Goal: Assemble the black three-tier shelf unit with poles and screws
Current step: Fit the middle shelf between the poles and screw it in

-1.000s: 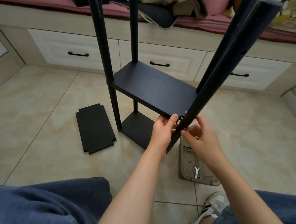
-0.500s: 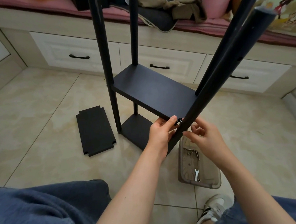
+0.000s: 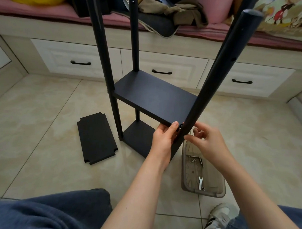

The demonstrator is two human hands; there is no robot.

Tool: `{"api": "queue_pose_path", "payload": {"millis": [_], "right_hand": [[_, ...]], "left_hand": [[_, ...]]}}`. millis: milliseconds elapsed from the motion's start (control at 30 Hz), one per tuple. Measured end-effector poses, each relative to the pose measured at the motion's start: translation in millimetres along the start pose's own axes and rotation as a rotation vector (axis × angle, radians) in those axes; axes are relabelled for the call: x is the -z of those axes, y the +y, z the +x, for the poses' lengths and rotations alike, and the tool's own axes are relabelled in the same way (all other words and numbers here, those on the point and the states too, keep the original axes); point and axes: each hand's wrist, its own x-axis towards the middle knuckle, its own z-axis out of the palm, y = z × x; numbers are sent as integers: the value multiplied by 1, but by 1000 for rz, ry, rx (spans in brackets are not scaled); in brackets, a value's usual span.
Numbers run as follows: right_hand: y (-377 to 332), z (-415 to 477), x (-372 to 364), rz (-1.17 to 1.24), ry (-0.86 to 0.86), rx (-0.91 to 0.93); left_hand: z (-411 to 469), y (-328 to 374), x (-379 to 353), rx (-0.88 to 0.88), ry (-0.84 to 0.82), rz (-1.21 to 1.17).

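Observation:
The black shelf unit stands on the tiled floor with a bottom board (image 3: 139,141) and a middle board (image 3: 154,96) fixed between black poles. My left hand (image 3: 163,140) grips the near corner of the middle board, thumb on top beside a small black screw (image 3: 180,126). My right hand (image 3: 207,143) is at the near right pole (image 3: 219,67), fingers curled against its right side just below the board; what it pinches is hidden. A third loose black board (image 3: 96,137) lies flat on the floor to the left.
A clear plastic tray (image 3: 187,186) with several screws and a small silver wrench (image 3: 200,182) sits on the floor under my right wrist. White drawers (image 3: 172,73) and a pink-cushioned bench run along the back. My jeans-clad knees and a sneaker (image 3: 220,217) fill the bottom edge.
My right hand has shifted slightly down and right of the pole joint. My left hand keeps its hold on the board's corner. The camera view has tilted a little upward.

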Motion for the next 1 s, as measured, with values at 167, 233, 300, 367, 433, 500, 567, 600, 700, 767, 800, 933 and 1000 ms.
{"api": "queue_pose_path", "payload": {"millis": [167,233,300,367,433,500,567,600,700,767,800,933,1000], "right_hand": [[3,1,1,-60,12,26],[5,1,0,-77,20,30],[6,0,-1,-82,34,33],[6,-1,-2,-82,53,37],[5,0,-3,-79,67,42],[4,1,-3,-73,70,48],[3,1,-3,-61,54,52],[3,1,-3,-51,44,54],[2,2,-2,-32,12,70],[2,3,-2,-22,-3,77],[2,4,-2,-15,-12,75],[2,3,0,22,-50,67],[2,3,1,34,-52,65]], "left_hand": [[2,-1,3,10,-20,18],[3,0,4,10,-19,30],[4,1,6,9,-13,62],[4,0,6,8,-7,83],[3,0,5,8,2,95],[2,0,5,6,5,113],[2,-1,6,7,5,123],[2,-1,6,6,4,127],[1,-2,6,1,9,131],[1,-2,5,0,13,122],[1,-3,4,1,13,111],[1,-4,2,10,-11,56],[1,-4,0,3,-13,43]]}}
